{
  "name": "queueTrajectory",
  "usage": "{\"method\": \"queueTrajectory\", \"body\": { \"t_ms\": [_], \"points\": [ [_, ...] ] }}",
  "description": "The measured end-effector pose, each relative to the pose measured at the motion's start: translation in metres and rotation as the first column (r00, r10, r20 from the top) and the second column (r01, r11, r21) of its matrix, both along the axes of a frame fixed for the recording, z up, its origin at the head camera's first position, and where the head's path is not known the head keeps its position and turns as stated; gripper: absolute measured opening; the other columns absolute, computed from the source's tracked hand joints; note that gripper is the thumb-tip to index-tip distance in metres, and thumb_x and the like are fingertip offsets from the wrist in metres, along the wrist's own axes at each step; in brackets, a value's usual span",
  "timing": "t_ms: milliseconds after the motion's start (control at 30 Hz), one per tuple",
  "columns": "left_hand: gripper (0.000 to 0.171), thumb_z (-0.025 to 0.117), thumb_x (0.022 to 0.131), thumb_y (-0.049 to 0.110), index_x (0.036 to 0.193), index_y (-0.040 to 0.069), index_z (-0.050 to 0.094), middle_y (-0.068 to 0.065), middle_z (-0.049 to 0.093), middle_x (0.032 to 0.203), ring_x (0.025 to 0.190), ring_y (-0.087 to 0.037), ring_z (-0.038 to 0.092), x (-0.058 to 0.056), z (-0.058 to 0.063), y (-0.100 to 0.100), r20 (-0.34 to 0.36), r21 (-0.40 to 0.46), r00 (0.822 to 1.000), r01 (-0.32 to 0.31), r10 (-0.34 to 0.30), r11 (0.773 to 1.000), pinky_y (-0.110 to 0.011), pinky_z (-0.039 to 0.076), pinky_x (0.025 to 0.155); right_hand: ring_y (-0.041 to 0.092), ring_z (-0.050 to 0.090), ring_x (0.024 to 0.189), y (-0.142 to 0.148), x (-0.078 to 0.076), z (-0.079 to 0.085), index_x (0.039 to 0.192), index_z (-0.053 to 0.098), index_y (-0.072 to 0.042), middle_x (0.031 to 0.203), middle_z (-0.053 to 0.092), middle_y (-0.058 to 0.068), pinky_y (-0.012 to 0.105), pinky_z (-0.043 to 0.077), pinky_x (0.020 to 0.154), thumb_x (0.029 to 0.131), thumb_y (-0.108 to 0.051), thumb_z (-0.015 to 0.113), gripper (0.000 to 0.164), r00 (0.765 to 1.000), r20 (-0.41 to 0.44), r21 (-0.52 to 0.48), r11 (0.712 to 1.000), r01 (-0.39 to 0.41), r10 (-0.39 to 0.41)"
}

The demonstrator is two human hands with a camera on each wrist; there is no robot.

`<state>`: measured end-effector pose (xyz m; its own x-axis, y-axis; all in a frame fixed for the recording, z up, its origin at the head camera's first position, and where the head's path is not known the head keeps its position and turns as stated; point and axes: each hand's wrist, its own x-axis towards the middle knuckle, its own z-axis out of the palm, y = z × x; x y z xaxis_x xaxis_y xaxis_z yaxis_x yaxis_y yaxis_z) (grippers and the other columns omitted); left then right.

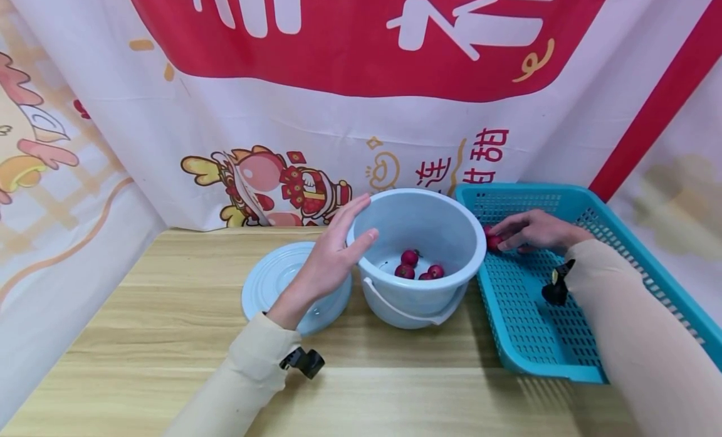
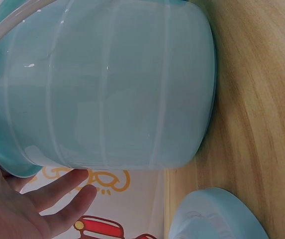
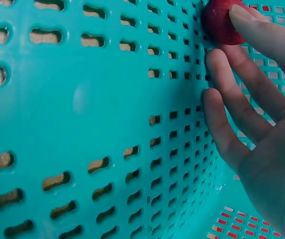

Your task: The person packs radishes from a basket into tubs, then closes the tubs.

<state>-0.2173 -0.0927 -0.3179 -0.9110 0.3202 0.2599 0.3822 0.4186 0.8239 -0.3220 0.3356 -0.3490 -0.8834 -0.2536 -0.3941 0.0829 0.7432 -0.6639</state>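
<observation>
A light-blue bucket (image 1: pixel 414 299) stands upright on the table with several small round dark-red fruits (image 1: pixel 410 257) inside. My left hand (image 1: pixel 333 252) rests at its left rim, thumb over the rim and fingers fairly straight along the outside; some of those fingers are hidden in the left wrist view. Inside the teal basket (image 1: pixel 555 369), my right hand (image 1: pixel 536 230) is by the far left corner. There it pinches a round red fruit (image 3: pixel 220 22) between thumb and fingers, close to the basket wall. Another red piece shows beside it in the head view.
A round light-blue lid (image 1: pixel 271 277) lies flat on the wooden table (image 1: pixel 169 336), left of the bucket and partly under my left forearm. The bucket's handle (image 1: pixel 395 308) hangs down at its front. A printed cloth (image 1: pixel 316 123) hangs behind the table.
</observation>
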Motion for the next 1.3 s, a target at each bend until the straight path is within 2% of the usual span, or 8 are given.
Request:
{"method": "queueTrajectory", "body": {
  "t_ms": [300, 433, 633, 767, 933, 1000, 1133, 1300],
  "points": [
    [0.065, 0.054, 0.108, 0.043, 0.167, 0.029, 0.033, 0.012, 0.025, 0.176, 0.165, -0.02, 0.023, 0.0, -0.001, 0.001, -0.002, 0.004, 1.0, 0.006, -0.006, 1.0, -0.067, 0.028, 0.128, 0.04, 0.053, 0.131, 0.001, 0.0, 0.002, 0.147, 0.061, -0.01, 0.153, 0.054, 0.025, 0.047, 0.061, 0.1, 0.1, -0.034, 0.074, 0.054, 0.999, -0.034, 0.018, 1.0, 0.012, -0.011],
    [0.065, 0.053, 0.108, 0.045, 0.167, 0.029, 0.033, 0.011, 0.025, 0.176, 0.165, -0.02, 0.023, -0.001, -0.002, 0.002, -0.003, 0.006, 1.0, 0.008, -0.008, 1.0, -0.067, 0.028, 0.128, 0.039, 0.054, 0.131, 0.003, 0.002, 0.007, 0.148, 0.061, -0.01, 0.153, 0.055, 0.024, 0.047, 0.062, 0.098, 0.098, -0.037, 0.075, 0.059, 0.995, -0.093, 0.003, 1.0, 0.025, -0.025],
    [0.065, 0.053, 0.108, 0.045, 0.167, 0.027, 0.033, 0.012, 0.025, 0.176, 0.165, -0.02, 0.023, 0.0, -0.003, 0.003, -0.002, 0.012, 1.0, 0.012, -0.012, 1.0, -0.067, 0.028, 0.128, 0.038, 0.054, 0.135, 0.001, 0.008, 0.018, 0.154, 0.053, -0.011, 0.155, 0.055, 0.022, 0.053, 0.061, 0.101, 0.098, -0.044, 0.075, 0.068, 0.978, -0.184, -0.068, 0.994, 0.087, -0.098],
    [0.065, 0.053, 0.107, 0.045, 0.167, 0.027, 0.034, 0.012, 0.025, 0.176, 0.165, -0.02, 0.023, 0.001, -0.002, 0.003, 0.0, 0.008, 1.0, 0.006, -0.006, 1.0, -0.067, 0.028, 0.128, 0.033, 0.053, 0.135, -0.004, 0.009, 0.028, 0.157, 0.05, -0.014, 0.156, 0.054, 0.016, 0.046, 0.061, 0.101, 0.098, -0.049, 0.073, 0.072, 0.964, -0.217, -0.145, 0.981, 0.125, -0.155],
    [0.065, 0.053, 0.107, 0.044, 0.167, 0.028, 0.034, 0.012, 0.025, 0.176, 0.164, -0.02, 0.024, 0.001, -0.001, 0.001, 0.001, 0.002, 1.0, 0.0, 0.0, 1.0, -0.066, 0.029, 0.128, 0.019, 0.059, 0.126, -0.01, 0.01, 0.041, 0.157, 0.049, -0.019, 0.144, 0.059, -0.003, 0.03, 0.063, 0.093, 0.096, -0.053, 0.073, 0.074, 0.94, -0.272, -0.218, 0.965, 0.147, -0.205],
    [0.064, 0.054, 0.108, 0.044, 0.167, 0.028, 0.034, 0.012, 0.026, 0.175, 0.164, -0.02, 0.024, 0.0, -0.001, 0.0, 0.003, 0.002, 1.0, -0.004, 0.004, 1.0, -0.066, 0.029, 0.128, 0.012, 0.061, 0.12, -0.013, 0.01, 0.046, 0.158, 0.049, -0.02, 0.142, 0.06, -0.008, 0.025, 0.062, 0.09, 0.096, -0.054, 0.073, 0.074, 0.93, -0.301, -0.232, 0.962, 0.144, -0.212],
    [0.064, 0.054, 0.108, 0.044, 0.167, 0.029, 0.034, 0.012, 0.025, 0.175, 0.164, -0.019, 0.024, 0.0, -0.001, -0.002, 0.002, 0.005, 1.0, -0.006, 0.006, 1.0, -0.066, 0.029, 0.128, 0.004, 0.065, 0.114, -0.019, 0.012, 0.056, 0.159, 0.048, -0.023, 0.147, 0.057, -0.006, 0.021, 0.062, 0.087, 0.097, -0.053, 0.071, 0.073, 0.912, -0.348, -0.256, 0.958, 0.132, -0.219],
    [0.065, 0.053, 0.108, 0.043, 0.167, 0.027, 0.033, 0.012, 0.026, 0.175, 0.165, -0.019, 0.023, 0.0, -0.001, -0.001, -0.002, 0.009, 1.0, 0.003, -0.003, 1.0, -0.065, 0.028, 0.129, 0.002, 0.069, 0.109, -0.021, 0.018, 0.065, 0.159, 0.05, -0.021, 0.135, 0.06, -0.016, 0.018, 0.062, 0.085, 0.099, -0.051, 0.069, 0.069, 0.893, -0.382, -0.287, 0.949, 0.129, -0.237]
  ]
}}
